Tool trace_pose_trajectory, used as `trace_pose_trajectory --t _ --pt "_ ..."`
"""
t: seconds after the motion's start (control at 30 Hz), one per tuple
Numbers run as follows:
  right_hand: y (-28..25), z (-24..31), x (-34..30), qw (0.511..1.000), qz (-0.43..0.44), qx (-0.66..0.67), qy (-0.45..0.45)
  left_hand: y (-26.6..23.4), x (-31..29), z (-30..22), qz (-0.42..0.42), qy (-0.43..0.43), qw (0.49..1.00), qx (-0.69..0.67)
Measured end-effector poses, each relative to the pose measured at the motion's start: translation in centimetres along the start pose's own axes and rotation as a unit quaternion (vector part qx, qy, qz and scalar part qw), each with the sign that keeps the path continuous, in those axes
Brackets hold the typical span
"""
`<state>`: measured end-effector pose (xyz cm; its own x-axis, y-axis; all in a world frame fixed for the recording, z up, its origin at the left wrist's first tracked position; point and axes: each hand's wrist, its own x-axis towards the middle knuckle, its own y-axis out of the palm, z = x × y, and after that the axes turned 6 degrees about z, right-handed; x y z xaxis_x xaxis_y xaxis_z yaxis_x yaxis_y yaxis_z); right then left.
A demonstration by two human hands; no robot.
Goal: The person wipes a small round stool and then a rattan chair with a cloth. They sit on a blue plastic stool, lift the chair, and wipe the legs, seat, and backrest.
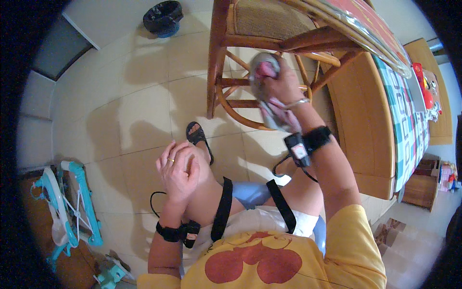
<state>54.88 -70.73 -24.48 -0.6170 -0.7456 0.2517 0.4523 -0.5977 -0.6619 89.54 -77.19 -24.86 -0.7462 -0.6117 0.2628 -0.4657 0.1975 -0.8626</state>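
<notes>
My right hand (285, 86) grips a crumpled grey and pink cloth (280, 117), bunched under the fingers with a loose end hanging below the wrist. It is up against the brown wooden chair (217, 72), in front of the bars below the padded seat; whether the cloth touches the wood cannot be made out. The hand and cloth are slightly smeared. My left hand (179, 168), with a ring on one finger, lies on my left knee with its fingers loosely bent and nothing in it.
A round table edge under clear plastic (380, 33) overhangs the chair. To the right stands a wooden cabinet (365, 125) with a checked cloth (402, 130). A lined bin (163, 20) is at the back; a folded turquoise and white frame (79, 207) lies at left.
</notes>
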Motion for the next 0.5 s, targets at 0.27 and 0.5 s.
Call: trace_pose_trajectory --t 0.27,0.5 --pt "13.1 1.7 0.6 0.964 0.170 -0.205 -0.010 -0.5 -0.1 0.4 -0.005 -0.021 0.999 -0.029" --pt "9.2 2.0 -3.7 0.844 0.342 -0.362 -0.196 -0.2 0.3 -0.2 0.001 -0.014 1.000 -0.012"
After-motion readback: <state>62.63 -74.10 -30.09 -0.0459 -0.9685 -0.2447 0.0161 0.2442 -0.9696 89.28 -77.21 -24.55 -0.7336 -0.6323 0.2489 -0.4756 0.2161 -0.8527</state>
